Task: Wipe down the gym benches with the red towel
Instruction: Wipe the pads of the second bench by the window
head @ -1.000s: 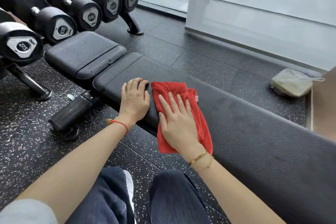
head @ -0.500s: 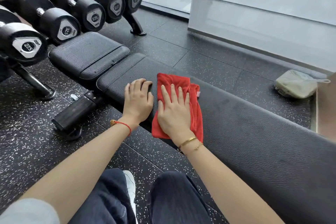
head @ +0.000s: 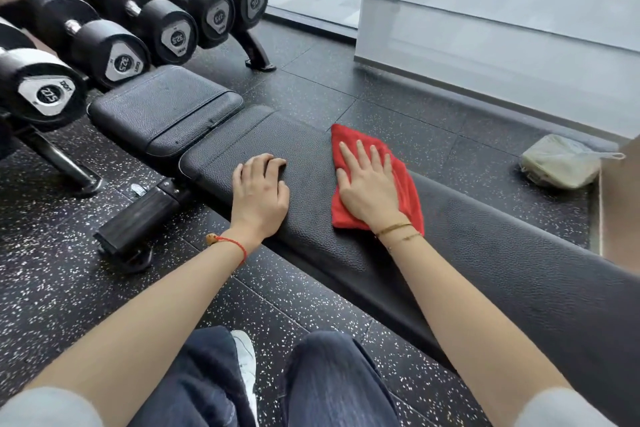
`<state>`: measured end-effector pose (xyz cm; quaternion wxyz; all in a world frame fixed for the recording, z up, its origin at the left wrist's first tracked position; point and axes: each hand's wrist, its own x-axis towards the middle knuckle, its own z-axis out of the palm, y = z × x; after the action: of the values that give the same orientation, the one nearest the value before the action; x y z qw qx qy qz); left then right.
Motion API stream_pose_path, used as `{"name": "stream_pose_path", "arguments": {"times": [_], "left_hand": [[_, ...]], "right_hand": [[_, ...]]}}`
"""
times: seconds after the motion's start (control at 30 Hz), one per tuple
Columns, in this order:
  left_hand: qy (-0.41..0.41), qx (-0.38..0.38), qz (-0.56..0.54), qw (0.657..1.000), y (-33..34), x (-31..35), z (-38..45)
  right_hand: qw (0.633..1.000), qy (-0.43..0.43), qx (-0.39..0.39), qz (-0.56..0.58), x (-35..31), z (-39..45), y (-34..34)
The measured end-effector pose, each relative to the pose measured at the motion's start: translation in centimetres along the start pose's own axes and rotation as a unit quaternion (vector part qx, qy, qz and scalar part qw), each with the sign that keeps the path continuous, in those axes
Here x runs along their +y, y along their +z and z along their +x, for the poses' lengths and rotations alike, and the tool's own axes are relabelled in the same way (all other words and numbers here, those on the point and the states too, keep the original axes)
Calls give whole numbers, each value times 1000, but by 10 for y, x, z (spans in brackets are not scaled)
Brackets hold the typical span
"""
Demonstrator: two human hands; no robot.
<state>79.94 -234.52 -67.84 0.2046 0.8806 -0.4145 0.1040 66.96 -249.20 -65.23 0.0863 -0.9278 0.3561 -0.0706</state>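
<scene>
Two hands rest on the long black bench, a little apart from each other. The right hand lies flat on the red towel, fingers straight and slightly spread, pressing the cloth against the padded top. The towel sits toward the far edge of the long pad, its upper corner reaching that edge (a fold of it shows past the wrist). The left hand rests bare on the pad beside it, nearer the seat end, fingers bent down onto the leather and holding nothing. A red string bracelet circles the left wrist; thin gold bracelets circle the right.

Beyond the left hand is the bench's shorter seat pad, separated from the long pad by a gap. Behind it a rack carries a row of black dumbbells with numbered end caps. The floor is dark rubber with white flecks. A pale green bag lies on the floor at the right, near the grey wall. The person's knees in dark jeans and one white shoe show at the bottom.
</scene>
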Motion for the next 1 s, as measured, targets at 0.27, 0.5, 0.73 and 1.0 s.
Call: {"name": "stream_pose_path", "arguments": {"times": [0.27,0.5,0.73,1.0], "left_hand": [[1,-5,-7,1000,-5,0,1],[-3,-4,-10,1000,-5,3,-2],[-3,-12,3,1000,-6,2,-1],[1,-15,4,1000,-6,1,-2]], "right_hand": [[991,-130,-10,8,25,-80,-5],[999,45,14,-4,83,-50,-21],[998,-64,-11,-2,13,-32,-6],[991,-129,-21,16,55,-107,-14]]}}
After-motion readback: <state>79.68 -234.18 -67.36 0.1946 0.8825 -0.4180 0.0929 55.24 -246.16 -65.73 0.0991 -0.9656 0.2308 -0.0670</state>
